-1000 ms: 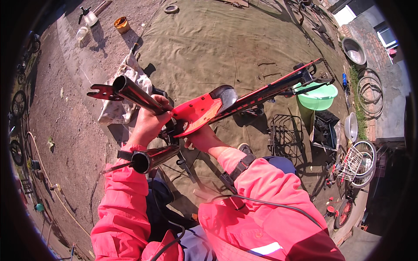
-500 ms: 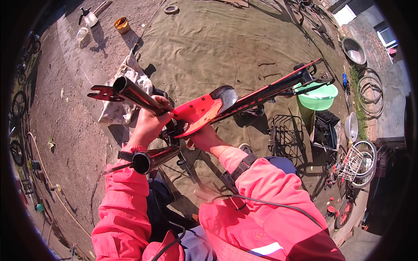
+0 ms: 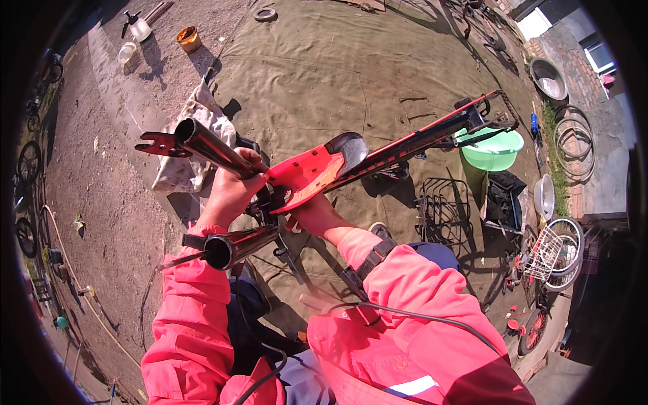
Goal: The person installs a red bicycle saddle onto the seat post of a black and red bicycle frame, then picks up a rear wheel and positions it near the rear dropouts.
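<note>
A black bicycle frame point(image 3: 398, 151) with red trim lies across in front of me, its long tube running to the upper right. A curved red chain guard point(image 3: 305, 177) with a grey, rounded end sits at its middle. My left hand point(image 3: 233, 189) is closed round a black frame tube point(image 3: 214, 150) with an open end, beside a slotted metal plate point(image 3: 160, 145). Below that hand, another open-ended black tube point(image 3: 241, 247) points left. My right hand point(image 3: 316, 217) is under the guard's lower edge, closed on it; the guard hides part of its fingers.
A stained cloth point(image 3: 196, 145) lies to the left on the green tarp point(image 3: 297, 81). At right are a green basin point(image 3: 494, 150), a black wire rack point(image 3: 444, 210), a black crate point(image 3: 505, 202) and a white wire basket point(image 3: 543, 253). A spray bottle point(image 3: 139, 27) and an orange bucket point(image 3: 189, 39) stand at far left.
</note>
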Action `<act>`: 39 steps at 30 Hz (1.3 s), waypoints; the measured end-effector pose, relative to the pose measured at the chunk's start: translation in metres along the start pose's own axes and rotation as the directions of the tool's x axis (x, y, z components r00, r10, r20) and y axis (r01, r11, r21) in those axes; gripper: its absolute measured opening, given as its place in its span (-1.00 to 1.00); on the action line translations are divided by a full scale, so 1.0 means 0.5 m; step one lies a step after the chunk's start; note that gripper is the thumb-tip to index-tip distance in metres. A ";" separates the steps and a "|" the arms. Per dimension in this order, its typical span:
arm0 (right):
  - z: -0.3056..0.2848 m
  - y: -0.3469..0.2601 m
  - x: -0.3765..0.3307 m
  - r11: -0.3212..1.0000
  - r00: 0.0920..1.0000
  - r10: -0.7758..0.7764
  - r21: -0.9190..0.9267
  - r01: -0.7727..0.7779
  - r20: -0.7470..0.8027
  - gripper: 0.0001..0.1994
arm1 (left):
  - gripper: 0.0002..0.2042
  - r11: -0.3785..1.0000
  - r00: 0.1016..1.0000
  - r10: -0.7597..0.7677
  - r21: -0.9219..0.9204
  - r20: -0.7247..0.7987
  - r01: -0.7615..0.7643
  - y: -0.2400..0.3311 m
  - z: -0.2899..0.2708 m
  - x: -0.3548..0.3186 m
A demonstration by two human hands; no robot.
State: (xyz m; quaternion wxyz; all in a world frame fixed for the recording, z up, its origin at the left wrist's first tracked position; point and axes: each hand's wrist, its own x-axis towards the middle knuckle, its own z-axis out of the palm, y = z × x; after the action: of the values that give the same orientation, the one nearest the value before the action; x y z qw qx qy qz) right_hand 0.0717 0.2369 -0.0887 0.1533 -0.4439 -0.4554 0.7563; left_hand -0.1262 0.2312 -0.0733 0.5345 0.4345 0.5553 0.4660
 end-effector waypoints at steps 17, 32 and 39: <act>0.008 -0.009 -0.001 0.997 0.998 0.041 0.073 -0.039 -0.036 -0.73 | -0.72 1.000 1.000 0.008 0.008 0.010 -0.008 -0.004 -0.002 0.002; 0.014 0.012 0.004 0.999 0.998 -0.007 -0.042 0.004 -0.068 -0.83 | -0.75 1.000 1.000 0.019 0.012 0.023 -0.019 -0.003 -0.005 0.002; 0.016 0.018 0.004 0.999 0.995 -0.040 -0.003 0.040 -0.096 -0.82 | -0.74 0.999 0.999 0.035 -0.017 0.032 -0.035 -0.001 -0.003 -0.001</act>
State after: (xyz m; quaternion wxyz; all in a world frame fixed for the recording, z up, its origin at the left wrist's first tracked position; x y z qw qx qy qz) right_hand 0.0656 0.2288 -0.0955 0.1899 -0.4709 -0.4565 0.7307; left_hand -0.1277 0.2307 -0.0740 0.5386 0.4472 0.5352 0.4727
